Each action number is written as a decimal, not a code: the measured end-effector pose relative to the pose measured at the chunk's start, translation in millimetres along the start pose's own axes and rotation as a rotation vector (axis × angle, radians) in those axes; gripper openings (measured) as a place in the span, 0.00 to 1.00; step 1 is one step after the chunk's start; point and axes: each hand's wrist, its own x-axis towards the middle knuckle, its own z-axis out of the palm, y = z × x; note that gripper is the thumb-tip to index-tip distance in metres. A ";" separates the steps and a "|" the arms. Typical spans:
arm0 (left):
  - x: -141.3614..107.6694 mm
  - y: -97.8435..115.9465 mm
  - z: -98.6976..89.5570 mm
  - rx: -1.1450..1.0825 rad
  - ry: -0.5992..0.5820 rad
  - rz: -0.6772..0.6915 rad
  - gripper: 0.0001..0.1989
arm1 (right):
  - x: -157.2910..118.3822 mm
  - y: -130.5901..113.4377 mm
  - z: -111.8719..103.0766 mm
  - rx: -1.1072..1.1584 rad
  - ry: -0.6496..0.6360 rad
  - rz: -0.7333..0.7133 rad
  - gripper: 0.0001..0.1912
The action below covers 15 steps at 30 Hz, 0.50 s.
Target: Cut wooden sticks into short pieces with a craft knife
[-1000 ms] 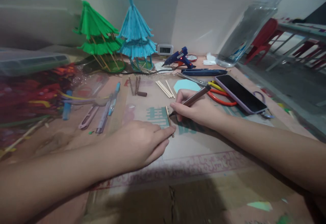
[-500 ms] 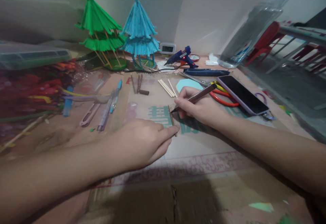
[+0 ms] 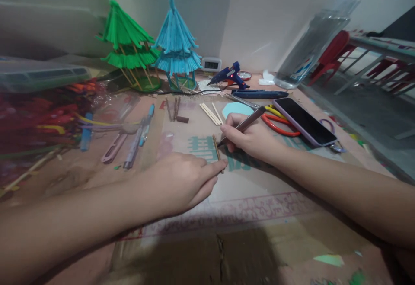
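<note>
In the middle of the work sheet lies a thin brown wooden stick [image 3: 215,145]. Its near end is under the index finger of my left hand [image 3: 181,179], which holds it down with the fingers close together. My right hand [image 3: 248,136] grips a brown marker pen [image 3: 249,120], its dark tip at the stick's right side. The marker's brown cap [image 3: 182,120] lies farther back, by several brown sticks [image 3: 175,108]. Several pale uncoloured sticks [image 3: 209,114] rest beyond my right hand, beside a light-blue octagonal piece [image 3: 238,110].
Green [image 3: 125,30] and blue [image 3: 175,34] pagoda-like models stand at the back, near a blue glue gun [image 3: 227,75]. On the right are red-and-yellow-handled scissors [image 3: 280,125], a phone [image 3: 304,120] and a clear bottle [image 3: 314,43]. Pens [image 3: 132,146] and a pink cutter [image 3: 113,148] lie left.
The view has shifted slightly, so the background sits a little lower and farther left. Both hands keep nearly the same pose, the marker tip still by the stick.
</note>
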 end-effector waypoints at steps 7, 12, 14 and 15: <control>-0.1 -0.1 -0.1 -0.007 -0.012 -0.007 0.19 | 0.2 1.6 -0.4 0.004 -0.011 -0.022 0.14; -0.7 1.0 -1.1 0.002 -0.024 -0.015 0.19 | 0.3 2.9 0.2 0.001 -0.008 -0.025 0.14; -0.4 0.8 -0.9 0.004 -0.019 -0.013 0.19 | 0.4 2.9 0.3 0.001 -0.008 -0.032 0.14; -0.3 0.6 -0.7 0.002 -0.013 -0.009 0.19 | 0.5 2.6 0.3 0.002 -0.015 -0.035 0.15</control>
